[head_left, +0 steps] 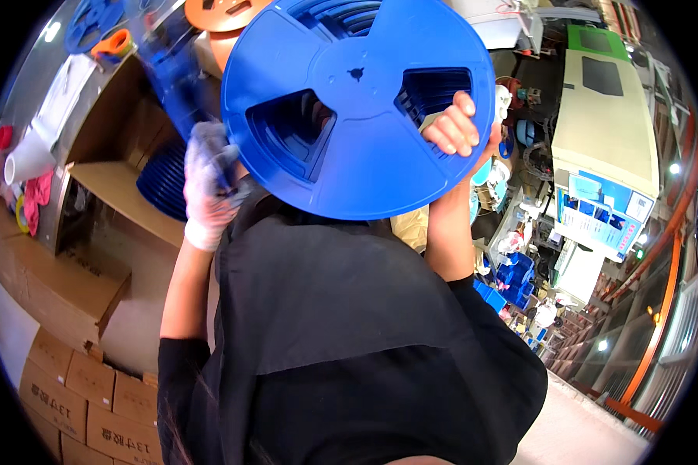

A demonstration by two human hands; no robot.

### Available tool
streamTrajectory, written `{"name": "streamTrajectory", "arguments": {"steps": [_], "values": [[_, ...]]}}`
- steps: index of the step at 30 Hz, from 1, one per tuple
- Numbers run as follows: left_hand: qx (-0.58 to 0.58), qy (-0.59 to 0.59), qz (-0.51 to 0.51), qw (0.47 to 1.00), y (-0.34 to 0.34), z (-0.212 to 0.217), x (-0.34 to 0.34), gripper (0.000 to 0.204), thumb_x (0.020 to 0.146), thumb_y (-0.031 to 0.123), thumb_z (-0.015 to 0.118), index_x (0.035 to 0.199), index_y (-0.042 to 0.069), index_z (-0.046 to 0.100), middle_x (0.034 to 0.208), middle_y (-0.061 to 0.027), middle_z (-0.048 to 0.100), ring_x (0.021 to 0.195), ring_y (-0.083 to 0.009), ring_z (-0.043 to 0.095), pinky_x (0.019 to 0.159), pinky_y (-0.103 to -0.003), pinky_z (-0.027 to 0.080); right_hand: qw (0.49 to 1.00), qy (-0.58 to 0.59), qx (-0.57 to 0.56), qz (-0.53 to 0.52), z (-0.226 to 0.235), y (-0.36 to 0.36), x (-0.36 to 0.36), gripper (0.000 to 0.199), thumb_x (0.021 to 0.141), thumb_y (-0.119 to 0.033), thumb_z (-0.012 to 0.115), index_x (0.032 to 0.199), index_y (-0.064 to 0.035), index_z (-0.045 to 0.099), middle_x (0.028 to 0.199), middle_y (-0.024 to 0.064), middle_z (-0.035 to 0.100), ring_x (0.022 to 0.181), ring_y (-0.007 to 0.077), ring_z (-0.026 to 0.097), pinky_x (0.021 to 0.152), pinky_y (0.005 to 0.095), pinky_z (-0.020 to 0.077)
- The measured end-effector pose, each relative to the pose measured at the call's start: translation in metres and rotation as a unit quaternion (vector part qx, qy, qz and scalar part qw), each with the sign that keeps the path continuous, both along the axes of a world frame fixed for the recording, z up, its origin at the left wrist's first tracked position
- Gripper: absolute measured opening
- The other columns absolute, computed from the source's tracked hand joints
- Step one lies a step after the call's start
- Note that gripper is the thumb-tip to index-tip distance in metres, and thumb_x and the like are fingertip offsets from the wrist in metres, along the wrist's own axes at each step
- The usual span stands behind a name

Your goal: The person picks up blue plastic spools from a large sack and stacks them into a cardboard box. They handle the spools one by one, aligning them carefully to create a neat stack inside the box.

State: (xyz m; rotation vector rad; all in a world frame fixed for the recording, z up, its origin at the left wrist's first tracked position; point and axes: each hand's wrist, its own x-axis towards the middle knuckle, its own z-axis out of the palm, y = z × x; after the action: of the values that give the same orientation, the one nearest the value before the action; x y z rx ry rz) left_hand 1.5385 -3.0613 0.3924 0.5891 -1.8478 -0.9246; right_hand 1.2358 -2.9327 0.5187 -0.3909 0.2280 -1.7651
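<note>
A stack of blue plastic reels (388,163) is held up in front of my chest, its round face with three windows turned toward the view. My right hand (452,133), bare, grips it at the right, fingers hooked through a window and palm at the rim. My left hand (209,182) wears a whitish glove and is closed beside the stack's left edge. A blurred blue object (174,77) runs up from its fingers; its kind is smeared by motion. More blue reels (163,180) lie in the open cardboard box (120,182) behind my left hand.
Orange reels (223,14) and another blue reel (93,23) lie at the top left, near an orange ring (112,44). A white cone-shaped roll (29,160) stands at the far left. Closed cartons (93,380) are stacked lower left. A large beige and green machine (609,116) stands at right.
</note>
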Motion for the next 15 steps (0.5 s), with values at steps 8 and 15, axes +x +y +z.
{"name": "streamTrajectory", "arguments": {"steps": [8,15], "values": [[-0.164,-0.081,-0.196,0.963,-0.016,0.011,-0.011,0.034,0.064,0.013,0.066,0.095,0.004,0.059,0.106,-0.0144,0.062,0.105,-0.0349,0.059,0.098,-0.05,0.043,0.995,-0.002,0.098,-0.006,-0.001,-0.02,0.012,0.04,0.089,-0.036,0.058,0.108,-0.0014,0.048,0.071,0.0005,0.047,0.065,0.0124,0.048,0.067,0.0301,0.0411],[0.325,-0.062,-0.249,0.91,-0.023,0.032,0.011,0.037,0.083,0.012,0.068,0.117,0.001,0.057,0.107,-0.0135,0.065,0.098,-0.0245,0.065,0.088,-0.034,0.051,0.917,0.179,0.33,-0.137,-0.001,-0.028,0.007,0.043,0.091,-0.039,0.056,0.111,-0.0009,0.052,0.09,0.0073,0.059,0.085,0.0217,0.057,0.081,0.0366,0.0474]]}}
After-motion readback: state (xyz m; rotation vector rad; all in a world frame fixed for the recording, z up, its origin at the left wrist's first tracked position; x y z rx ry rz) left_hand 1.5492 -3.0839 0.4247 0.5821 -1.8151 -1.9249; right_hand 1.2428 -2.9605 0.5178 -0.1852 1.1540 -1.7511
